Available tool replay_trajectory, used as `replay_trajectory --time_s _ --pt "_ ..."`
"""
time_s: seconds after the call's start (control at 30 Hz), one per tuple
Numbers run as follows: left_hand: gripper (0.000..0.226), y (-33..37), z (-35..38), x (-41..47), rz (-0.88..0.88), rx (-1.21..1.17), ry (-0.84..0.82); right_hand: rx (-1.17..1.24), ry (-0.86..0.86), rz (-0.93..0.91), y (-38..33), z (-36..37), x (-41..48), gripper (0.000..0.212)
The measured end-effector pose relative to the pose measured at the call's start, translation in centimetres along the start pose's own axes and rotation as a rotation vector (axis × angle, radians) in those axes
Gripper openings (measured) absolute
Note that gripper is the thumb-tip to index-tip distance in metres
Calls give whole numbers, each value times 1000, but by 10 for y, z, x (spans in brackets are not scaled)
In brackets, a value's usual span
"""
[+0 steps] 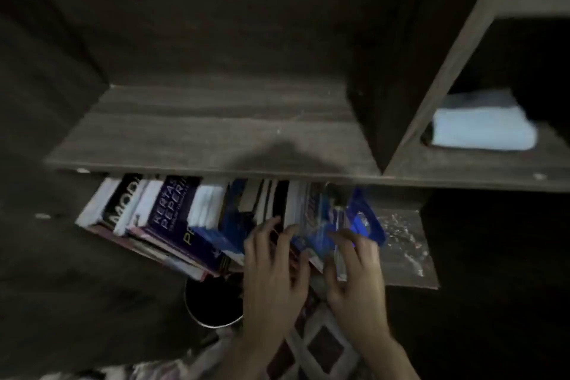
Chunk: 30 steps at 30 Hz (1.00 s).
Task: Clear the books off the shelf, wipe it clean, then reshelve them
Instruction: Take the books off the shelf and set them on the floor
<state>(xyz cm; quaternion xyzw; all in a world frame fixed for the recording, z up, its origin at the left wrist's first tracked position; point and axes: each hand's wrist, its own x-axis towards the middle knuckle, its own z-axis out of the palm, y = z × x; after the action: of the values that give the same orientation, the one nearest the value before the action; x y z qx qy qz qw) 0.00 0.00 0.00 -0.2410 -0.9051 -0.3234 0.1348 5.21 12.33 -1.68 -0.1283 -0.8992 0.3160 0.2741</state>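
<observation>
Blue book (361, 220) — right hand (354, 274) fingers (353, 245) curl round it.

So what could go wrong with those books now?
The leaning books seem to stick out past the edge of the lower shelf. Pulling their neighbours away might tip them off, perhaps into the dark round container below. The blue book in the right hand looks glossy and could slip, since the left hand only touches the spines beside it.

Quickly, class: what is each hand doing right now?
Left hand: open, fingers resting on the books.
Right hand: closed, fingers curled round the blue book.
</observation>
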Motion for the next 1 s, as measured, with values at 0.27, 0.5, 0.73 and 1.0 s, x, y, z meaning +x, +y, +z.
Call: replay_trajectory --time_s 0.27,0.5,0.73,1.0 --pt "60 -71 102 -14 169 182 173 36 -4 -62 71 104 -30 65" --pt "51 -81 119 -6 232 102 351 43 99 -120 85 136 -32 77" --pt "50 -74 103 -13 177 122 265 55 5 -109 84 126 -35 90" --pt "68 -50 97 -24 68 164 220 111 -170 -30 81 113 -34 96"
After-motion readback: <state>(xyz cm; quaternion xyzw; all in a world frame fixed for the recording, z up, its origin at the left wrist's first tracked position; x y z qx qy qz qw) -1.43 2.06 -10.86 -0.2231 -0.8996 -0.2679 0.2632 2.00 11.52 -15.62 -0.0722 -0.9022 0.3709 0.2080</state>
